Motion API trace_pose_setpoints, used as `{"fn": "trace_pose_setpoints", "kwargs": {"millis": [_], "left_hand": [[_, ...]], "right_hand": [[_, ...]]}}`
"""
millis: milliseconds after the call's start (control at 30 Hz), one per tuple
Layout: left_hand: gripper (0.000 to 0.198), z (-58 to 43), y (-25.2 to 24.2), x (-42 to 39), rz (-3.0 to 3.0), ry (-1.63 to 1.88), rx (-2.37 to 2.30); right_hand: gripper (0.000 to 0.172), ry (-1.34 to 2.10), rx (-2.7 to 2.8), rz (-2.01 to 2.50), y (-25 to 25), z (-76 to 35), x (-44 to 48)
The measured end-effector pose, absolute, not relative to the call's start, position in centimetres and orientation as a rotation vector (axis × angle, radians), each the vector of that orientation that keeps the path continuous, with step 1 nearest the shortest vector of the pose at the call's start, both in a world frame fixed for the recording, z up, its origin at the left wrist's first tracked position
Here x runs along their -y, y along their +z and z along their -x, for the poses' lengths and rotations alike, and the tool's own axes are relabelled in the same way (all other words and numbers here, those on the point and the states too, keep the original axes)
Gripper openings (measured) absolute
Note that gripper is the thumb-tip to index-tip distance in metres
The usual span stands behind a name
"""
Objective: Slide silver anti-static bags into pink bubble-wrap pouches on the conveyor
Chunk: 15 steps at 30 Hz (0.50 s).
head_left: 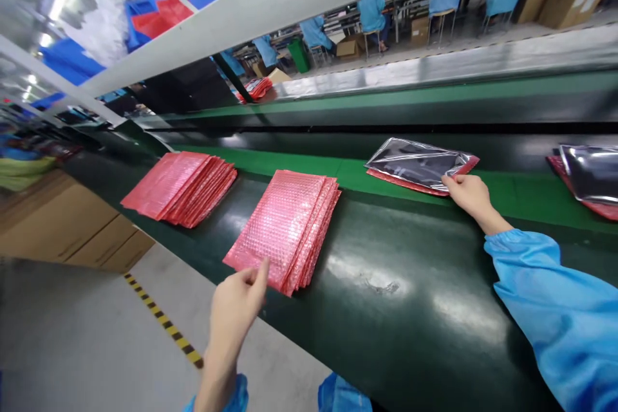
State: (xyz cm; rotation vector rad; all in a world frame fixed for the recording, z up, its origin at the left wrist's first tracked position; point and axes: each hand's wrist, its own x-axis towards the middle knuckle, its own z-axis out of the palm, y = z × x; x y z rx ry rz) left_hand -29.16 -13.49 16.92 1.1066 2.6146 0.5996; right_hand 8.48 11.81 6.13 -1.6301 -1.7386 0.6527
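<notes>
left hand (236, 309) at pink bag stack (284, 228) | right hand (467, 196) on silver bag (418, 164)

One cam only, head-worn, looking fwd and down across a dark green conveyor belt (410, 283) that runs diagonally, lower right to upper left. View is tilted, horizon slanting. Close range: left hand (236, 312) and right hand (468, 196) both sit in the near field, arms entering from bottom and right edges. Background workstations at top are far off. No 2nd view, so no overlap.
</notes>
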Motion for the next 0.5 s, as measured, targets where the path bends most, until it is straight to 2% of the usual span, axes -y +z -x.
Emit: {"fn": "trace_pose_setpoints", "kwargs": {"millis": [67,200,333,367,500], "left_hand": [[0.056,25.7,16.5,13.3,-1.159,0.809,-2.243],[0.047,18.8,12.7,8.5,-0.885,0.929,-1.388],[0.053,14.9,8.3,0.5,-0.394,1.056,-1.102],[0.051,14.4,7.5,-1.2,-0.31,1.134,-1.08],[0.026,12.8,5.5,-4.8,-0.187,1.334,-1.078]], "right_hand": [[0.036,0.74,1.721,1.557,6.3,-8.2,-10.7],[0.037,0.891,1.736,1.392,6.5,-7.7,-7.8],[0.035,0.992,1.756,1.263,6.1,-8.6,-3.8],[0.038,1.024,1.755,1.246,5.8,-9.2,-2.6],[0.071,1.247,1.751,1.248,4.3,-12.7,2.4]]}}
